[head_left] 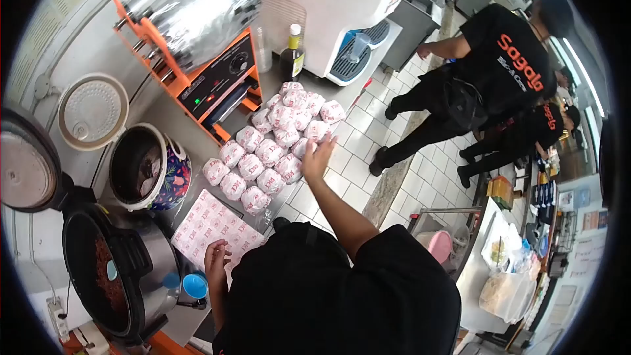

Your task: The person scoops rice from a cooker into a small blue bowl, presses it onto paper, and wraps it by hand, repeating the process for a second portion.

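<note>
Reaching with fingers spread and empty, right hand (319,158) touches the wrapped buns (273,148) at the surface's floor-side edge, nearer than left hand (215,260), flat on wrapper sheets (207,223).

The wrapped buns (276,141) are white with pink print. The paper sheets (207,223) near the counter's front edge match them. The rice cooker (172,174) is dark blue with flowers. The machine (210,75) is orange and black.

Steel counter (197,187): wrapped buns (276,138), printed wrapper sheets (210,223), rice cookers (148,167), bottle (292,52).
</note>
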Available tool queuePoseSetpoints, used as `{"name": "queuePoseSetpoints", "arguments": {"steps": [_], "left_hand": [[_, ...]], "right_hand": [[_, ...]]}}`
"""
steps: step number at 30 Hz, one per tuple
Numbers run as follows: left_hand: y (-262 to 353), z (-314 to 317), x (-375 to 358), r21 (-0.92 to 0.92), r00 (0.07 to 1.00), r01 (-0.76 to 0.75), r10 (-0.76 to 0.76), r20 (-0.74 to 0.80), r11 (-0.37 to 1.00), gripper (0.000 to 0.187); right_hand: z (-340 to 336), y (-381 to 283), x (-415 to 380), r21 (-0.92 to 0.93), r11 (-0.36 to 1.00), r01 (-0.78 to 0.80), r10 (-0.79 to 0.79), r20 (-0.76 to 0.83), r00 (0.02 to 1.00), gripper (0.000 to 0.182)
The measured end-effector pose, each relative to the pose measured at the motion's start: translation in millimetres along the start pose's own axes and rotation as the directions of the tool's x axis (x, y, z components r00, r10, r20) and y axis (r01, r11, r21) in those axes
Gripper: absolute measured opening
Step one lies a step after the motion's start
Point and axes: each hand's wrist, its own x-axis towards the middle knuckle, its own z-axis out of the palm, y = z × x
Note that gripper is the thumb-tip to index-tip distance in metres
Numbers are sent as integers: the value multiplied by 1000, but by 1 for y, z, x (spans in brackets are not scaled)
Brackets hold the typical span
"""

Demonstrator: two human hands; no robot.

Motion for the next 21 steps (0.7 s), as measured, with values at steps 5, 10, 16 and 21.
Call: {"name": "queuePoseSetpoints", "arguments": {"steps": [5,10,16,21], "left_hand": [[-17,5,18,16,999,1,-2,47,1000,22],[-34,-28,-3,825,723,-302,679,-129,478,35],[-124,-74,-44,910,389,333,843,-372,248,87],[-154,-80,-34,751,460,493,601,-654,439,104]], "right_hand": [[24,4,0,-110,992,-60,56,-39,998,84],[-8,-13,-25,7,995,-104,104,-66,992,77],[10,-20,-53,-152,984,89,-86,25,996,74],[-1,-46,-62,-149,989,-20,12,-49,999,65]]}}
